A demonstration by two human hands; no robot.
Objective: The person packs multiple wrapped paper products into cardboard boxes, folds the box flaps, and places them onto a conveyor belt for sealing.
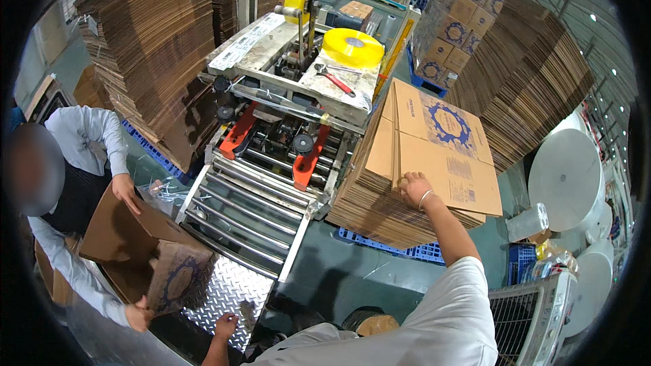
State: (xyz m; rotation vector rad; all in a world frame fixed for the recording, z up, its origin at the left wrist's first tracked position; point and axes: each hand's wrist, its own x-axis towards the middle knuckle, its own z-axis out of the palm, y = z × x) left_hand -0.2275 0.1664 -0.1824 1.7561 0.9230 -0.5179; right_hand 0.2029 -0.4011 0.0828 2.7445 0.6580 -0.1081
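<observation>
My right hand reaches to the stack of flattened cardboard boxes on my right. Its fingers curl over the near left edge of the top flattened cardboard box, which is brown with a blue round print. My left hand hangs low over the diamond-plate metal surface, holding nothing that I can see, its fingers loosely apart. To the left, a co-worker's two hands hold an opened cardboard box with raised flaps at the end of the metal plate.
A roller conveyor leads to a taping machine with yellow tape rolls and a red-handled wrench on top. Tall cardboard stacks stand behind. At right are large white rolls and a grilled white unit.
</observation>
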